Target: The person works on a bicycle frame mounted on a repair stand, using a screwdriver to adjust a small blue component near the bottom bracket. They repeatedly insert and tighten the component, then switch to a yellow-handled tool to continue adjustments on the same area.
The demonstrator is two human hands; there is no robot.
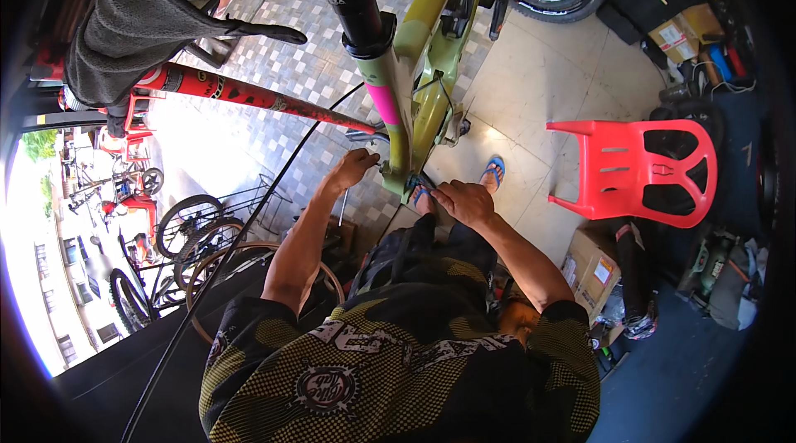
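In front of me a green bicycle frame [401, 143] hangs upside down or tilted, I cannot tell which, with a pink band [382, 101] on one tube and a black post [361, 27] above it. My left hand [354, 169] is closed beside the left of the frame's lower end. A thin silver rod [343, 205] sticks out below its fingers; its exact kind is unclear. Close to the right side of that lower end, my right hand [467, 203] is closed, its fingers curled toward the frame. What lies inside its grip is hidden.
A red pole [249, 100] slants toward the frame from the left, below a dark grey cloth [137, 37]. A black cable [282, 171] crosses the left side. Several bicycles stand farther left. At right are a red plastic chair [613, 169] and a cardboard box [590, 265].
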